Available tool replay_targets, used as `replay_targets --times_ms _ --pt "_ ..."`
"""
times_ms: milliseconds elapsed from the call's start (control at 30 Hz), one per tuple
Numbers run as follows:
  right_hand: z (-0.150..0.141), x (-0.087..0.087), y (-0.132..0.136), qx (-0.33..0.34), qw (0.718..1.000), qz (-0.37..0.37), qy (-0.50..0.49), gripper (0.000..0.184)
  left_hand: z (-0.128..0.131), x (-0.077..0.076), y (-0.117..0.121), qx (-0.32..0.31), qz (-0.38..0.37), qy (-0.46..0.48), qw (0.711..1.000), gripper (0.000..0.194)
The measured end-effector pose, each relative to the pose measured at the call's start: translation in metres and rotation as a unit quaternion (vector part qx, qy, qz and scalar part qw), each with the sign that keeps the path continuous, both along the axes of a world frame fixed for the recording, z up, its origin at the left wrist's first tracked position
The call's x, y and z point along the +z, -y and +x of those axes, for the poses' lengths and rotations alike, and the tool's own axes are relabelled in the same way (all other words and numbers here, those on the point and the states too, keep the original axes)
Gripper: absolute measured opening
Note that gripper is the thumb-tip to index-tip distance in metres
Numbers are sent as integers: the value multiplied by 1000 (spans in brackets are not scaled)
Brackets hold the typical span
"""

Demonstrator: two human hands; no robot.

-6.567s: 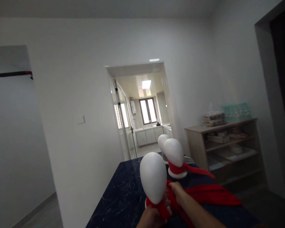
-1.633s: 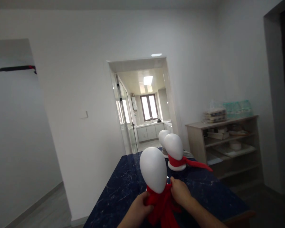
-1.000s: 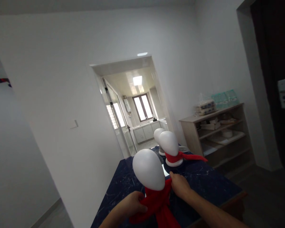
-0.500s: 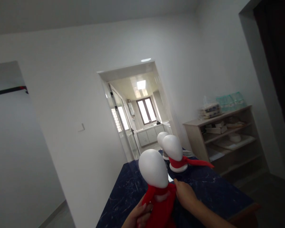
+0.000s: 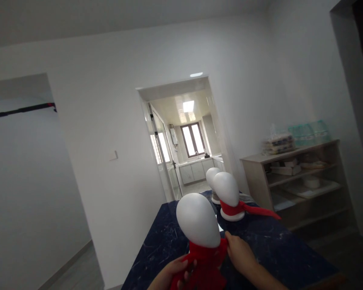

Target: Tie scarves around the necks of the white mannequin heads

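A white mannequin head [image 5: 197,219] stands nearest me on the dark blue marbled table, with a red scarf [image 5: 204,257] wrapped around its neck. My left hand [image 5: 172,270] is closed on the scarf below the neck at the left, thumb on top. At the right side of the neck, my right hand [image 5: 238,250] pinches another part of the same scarf. The lower end of the cloth runs out of the bottom of the view. Just beyond, a second mannequin head [image 5: 226,188] wears a red scarf [image 5: 257,210] whose tail sticks out to the right.
A third white head [image 5: 212,174] stands partly hidden at the table's [image 5: 157,233] far end. To the right, a wooden shelf unit [image 5: 254,169] holds packages and trays. Behind the table, a doorway opens onto a kitchen with cabinets [image 5: 193,171] and a window.
The whole view has swung a little, so the surroundings sit further right. My left hand has moved slightly down and left with the scarf. Both hands keep their hold.
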State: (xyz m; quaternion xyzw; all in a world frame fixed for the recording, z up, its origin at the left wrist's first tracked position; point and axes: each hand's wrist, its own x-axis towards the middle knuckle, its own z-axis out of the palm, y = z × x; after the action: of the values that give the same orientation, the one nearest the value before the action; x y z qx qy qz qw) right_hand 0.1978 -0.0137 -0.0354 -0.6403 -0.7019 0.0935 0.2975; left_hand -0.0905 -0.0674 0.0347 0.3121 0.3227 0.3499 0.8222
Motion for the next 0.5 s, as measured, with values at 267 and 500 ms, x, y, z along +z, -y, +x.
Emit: replay_targets --times_ms 267,500 --pt "6 1 27 34 990 29 -136 18 42 -59 11 109 -11 78 991 45" --pt "-45 -27 72 199 833 -54 -514 59 74 -86 7 74 150 79 983 68"
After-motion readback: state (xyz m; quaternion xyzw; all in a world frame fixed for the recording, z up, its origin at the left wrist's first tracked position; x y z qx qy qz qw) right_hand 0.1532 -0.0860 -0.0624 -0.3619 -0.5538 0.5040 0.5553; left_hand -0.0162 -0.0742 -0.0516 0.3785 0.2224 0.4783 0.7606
